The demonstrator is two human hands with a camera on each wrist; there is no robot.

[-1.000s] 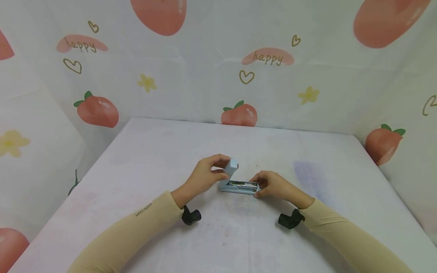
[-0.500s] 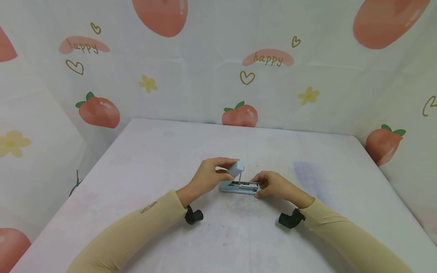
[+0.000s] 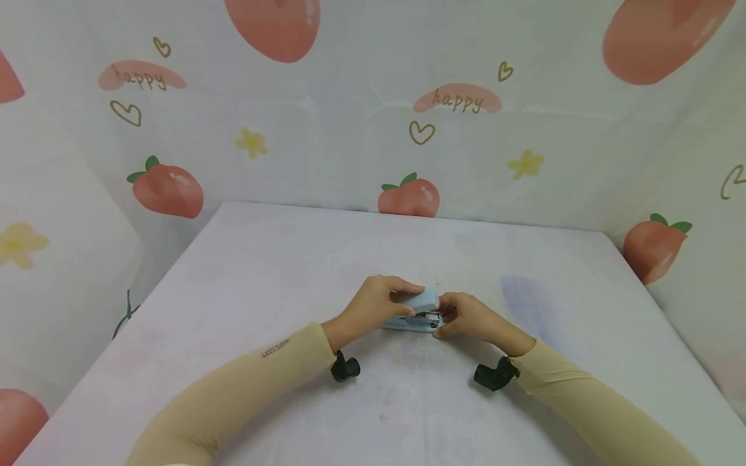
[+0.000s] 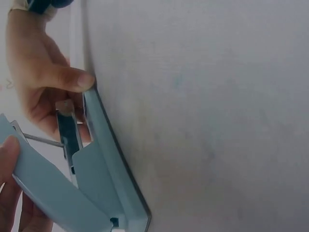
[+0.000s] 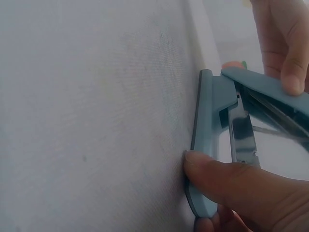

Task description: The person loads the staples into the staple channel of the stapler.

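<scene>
A light blue stapler [image 3: 408,325] lies on the table, its top cover [image 4: 55,181] tilted up from the base. My left hand [image 3: 373,307] holds that cover between thumb and fingers, near its free end. With thumb and fingers, my right hand [image 3: 469,316] grips the front end of the base [image 5: 205,135]. Between cover and base the metal staple magazine [image 5: 243,137] shows, and a thin metal rod [image 4: 43,140] links it to the cover.
The stapler stands on a white cloth-covered table [image 3: 373,401]. Behind it hangs a white curtain [image 3: 326,129] printed with peaches and flowers. Black wrist cameras [image 3: 494,374] sit under both wrists. A dark cord [image 3: 125,315] shows at the table's left edge.
My left hand has moved right and down, swinging the stapler's cover from nearly upright to low over the base. The right hand has stayed at the base's front end.
</scene>
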